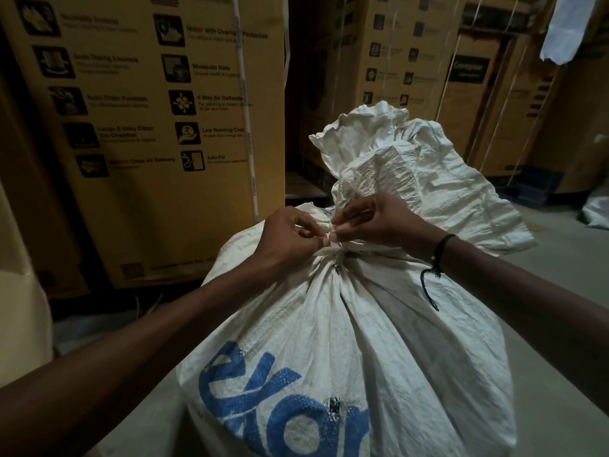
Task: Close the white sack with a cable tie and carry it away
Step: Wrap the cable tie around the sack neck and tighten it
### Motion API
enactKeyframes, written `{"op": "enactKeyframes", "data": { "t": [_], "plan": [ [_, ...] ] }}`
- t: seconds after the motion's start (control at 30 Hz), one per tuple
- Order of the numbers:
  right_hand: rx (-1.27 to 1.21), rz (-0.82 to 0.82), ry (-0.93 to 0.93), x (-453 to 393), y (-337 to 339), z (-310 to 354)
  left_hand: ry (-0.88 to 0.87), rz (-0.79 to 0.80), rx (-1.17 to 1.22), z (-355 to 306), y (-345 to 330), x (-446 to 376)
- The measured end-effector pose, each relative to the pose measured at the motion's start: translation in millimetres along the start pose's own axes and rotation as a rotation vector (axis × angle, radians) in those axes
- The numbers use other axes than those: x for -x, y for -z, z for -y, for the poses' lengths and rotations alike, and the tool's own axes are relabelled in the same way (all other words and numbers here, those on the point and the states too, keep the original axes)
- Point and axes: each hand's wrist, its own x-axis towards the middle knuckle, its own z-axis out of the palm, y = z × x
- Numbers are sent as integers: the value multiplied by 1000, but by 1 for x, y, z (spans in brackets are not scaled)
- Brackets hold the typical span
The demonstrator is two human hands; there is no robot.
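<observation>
**A:** ok so what's closest to the camera?

**B:** one white sack [346, 341], stuffed full, standing on the floor [543, 324] right in front of the person. Blue letters printed on its near side. The neck is bunched up tight above the belly.

**A:** and the hands?

**B:** two, both at that neck. Left hand [290, 239] is on the left of the gather, fingers curled, pinching something thin and pale there. Right hand [372, 222] is on the right of the gather, fingertips pinched the same way, nearly touching the left ones. Looks like the cable tie [324, 250] runs around the neck, but it's tiny and pale on white so I can't tell how far it's fastened. One dark thread bracelet [440, 250] on the right wrist.

**A:** past the neck?

**B:** the loose sack top flops up and away to the right. Behind the sack, one big cardboard box [148, 127] on the left with rows of feature icons, and at least three more cartons [412, 61] further back.
</observation>
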Motion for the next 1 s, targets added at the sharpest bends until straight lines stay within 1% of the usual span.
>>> {"op": "enactKeyframes", "data": {
  "t": [0.1, 0.2, 0.27, 0.33, 0.43, 0.5, 0.7, 0.8, 0.9, 1.0],
  "plan": [
    [36, 6, 12, 0, -1, -1, 90, 71, 26, -1, 6, -2],
    [-9, 35, 16, -4, -1, -4, 100, 148, -20, -3, 11, -2],
    [-45, 37, 11, -6, -1, -6, 117, 169, -31, -4, 14, -1],
    [-71, 28, -4, -6, -2, -7, 155, 162, -34, -6, 14, -1],
    [-81, 12, -23, -6, -4, -8, 205, 87, -45, -11, 10, 1],
    [-76, 0, -22, -5, -6, -10, 216, 72, -62, -13, 9, -1],
    [-93, 14, -30, -5, -6, -10, 243, 135, -134, -20, 2, -4],
    [-135, 31, -7, -3, -4, -10, 268, 196, -62, -19, 8, -9],
    [-130, 23, 10, -3, -4, -10, 275, 184, -6, -16, 9, -7],
    [-81, 2, 36, -1, -6, -9, 265, 178, -3, -14, 7, -3]
  ]
}}
